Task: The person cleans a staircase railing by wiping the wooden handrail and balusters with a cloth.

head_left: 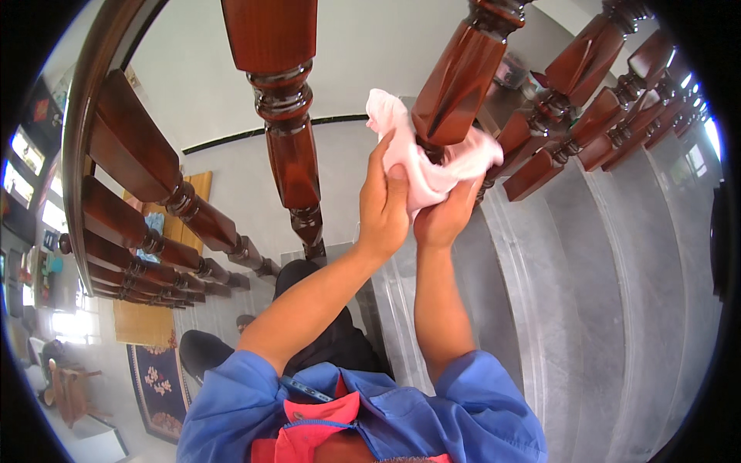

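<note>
A pale pink cloth (421, 176) is wrapped round the lower part of a dark, glossy wooden baluster (461, 73). My left hand (384, 204) grips the cloth on the baluster's left side, thumb pressed against it. On the other side my right hand (448, 216) holds the cloth too, its fingers partly hidden behind the folds. One loose end of the cloth sticks up above my left hand, and another spreads out to the right of the baluster. A second turned baluster (289, 131) stands just left of my hands.
Grey stone stairs (571, 255) rise along the right, lined with more wooden balusters (594, 58). A curved handrail (77, 147) with several balusters bends round on the left. Beyond lie a patterned rug (158, 382) and a wooden chair (73, 390). My shoe (202, 351) rests lower left.
</note>
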### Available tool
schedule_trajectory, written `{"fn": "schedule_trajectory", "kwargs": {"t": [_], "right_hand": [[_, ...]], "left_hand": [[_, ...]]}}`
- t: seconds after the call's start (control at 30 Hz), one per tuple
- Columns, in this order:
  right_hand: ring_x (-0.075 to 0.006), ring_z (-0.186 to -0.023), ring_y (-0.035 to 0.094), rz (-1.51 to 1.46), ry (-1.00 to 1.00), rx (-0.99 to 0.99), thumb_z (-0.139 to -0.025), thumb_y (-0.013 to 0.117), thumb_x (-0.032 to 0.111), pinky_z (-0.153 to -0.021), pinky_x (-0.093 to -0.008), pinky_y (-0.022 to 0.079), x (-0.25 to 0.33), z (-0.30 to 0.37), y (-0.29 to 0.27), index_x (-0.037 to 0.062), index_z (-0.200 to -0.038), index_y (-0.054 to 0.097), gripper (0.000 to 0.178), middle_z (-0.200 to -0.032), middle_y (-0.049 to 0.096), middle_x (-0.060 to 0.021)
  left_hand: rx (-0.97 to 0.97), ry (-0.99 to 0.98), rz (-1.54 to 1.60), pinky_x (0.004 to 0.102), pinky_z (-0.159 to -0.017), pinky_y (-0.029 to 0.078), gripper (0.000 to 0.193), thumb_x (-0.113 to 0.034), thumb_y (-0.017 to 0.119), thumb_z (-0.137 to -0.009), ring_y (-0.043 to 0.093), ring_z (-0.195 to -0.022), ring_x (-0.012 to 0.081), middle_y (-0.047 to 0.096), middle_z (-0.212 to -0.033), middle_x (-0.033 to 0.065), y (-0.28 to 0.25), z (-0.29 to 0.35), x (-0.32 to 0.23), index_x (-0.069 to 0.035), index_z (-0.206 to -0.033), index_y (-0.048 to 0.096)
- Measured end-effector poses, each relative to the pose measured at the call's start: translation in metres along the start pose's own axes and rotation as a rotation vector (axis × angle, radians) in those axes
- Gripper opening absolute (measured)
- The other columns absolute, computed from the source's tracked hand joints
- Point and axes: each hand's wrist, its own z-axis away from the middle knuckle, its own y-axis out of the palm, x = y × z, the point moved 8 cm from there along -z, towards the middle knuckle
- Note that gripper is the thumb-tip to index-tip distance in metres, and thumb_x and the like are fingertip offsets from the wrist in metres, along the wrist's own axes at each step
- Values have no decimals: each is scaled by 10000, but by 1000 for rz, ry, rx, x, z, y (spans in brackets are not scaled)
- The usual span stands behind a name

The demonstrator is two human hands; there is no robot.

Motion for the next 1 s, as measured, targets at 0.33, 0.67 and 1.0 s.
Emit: {"fn": "schedule_trajectory", "kwargs": {"t": [0.33,0.67,1.0], "right_hand": [[-242,-1106,638,466,93,168,-1063,542,287,-984,-362,508,9,-43,40,-17,-1344,505,415,-1212,642,-109],[-201,-1147,569,419,-444,191,-1134,352,327,-1021,-345,445,101,-69,121,-30,-1383,449,446,-1258,578,-126],[-216,-922,692,93,-84,380,-993,653,356,-784,-361,567,187,-177,242,62,-1227,663,376,-1054,702,-86]], "left_hand": [[97,174,-247,402,-1138,369,695,-421,461,-1080,467,-1403,315,450,-1533,207,6,-24,11,59,-1550,286],[-2,333,-131,385,-997,472,522,-338,478,-1084,621,-1158,305,620,-1275,217,37,-100,-95,49,-1432,429],[-16,545,20,435,-969,505,542,-386,591,-1014,643,-1140,407,656,-1229,263,84,-185,-239,26,-1358,513]]}}
